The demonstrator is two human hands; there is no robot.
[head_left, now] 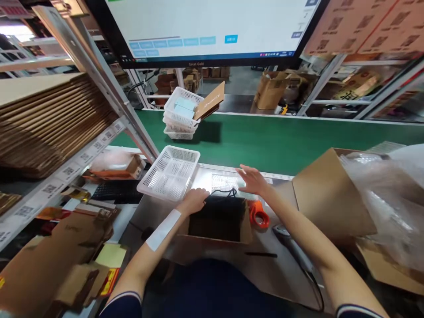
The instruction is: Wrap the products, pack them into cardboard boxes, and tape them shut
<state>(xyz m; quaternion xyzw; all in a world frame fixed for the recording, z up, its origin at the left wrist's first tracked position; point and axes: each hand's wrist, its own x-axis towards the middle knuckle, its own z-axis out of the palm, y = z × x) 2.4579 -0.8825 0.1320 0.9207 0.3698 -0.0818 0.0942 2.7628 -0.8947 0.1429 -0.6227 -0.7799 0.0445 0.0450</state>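
Note:
In front of me stands an open cardboard box with a dark inside. Along its back edge lies something black, perhaps a bag, with a black cord looped above it. At the box's back left corner, my left hand is closed, and what its fingers hold is hidden. A white paper strip lies on my left forearm. My right hand is raised beyond the back right corner, its fingers apart and holding nothing. Right of the box sits an orange tape dispenser.
An empty white basket stands left, before a green conveyor carrying stacked baskets. A scanner lies right, near a large carton with bubble wrap. Flat cartons fill the left shelf below the monitor.

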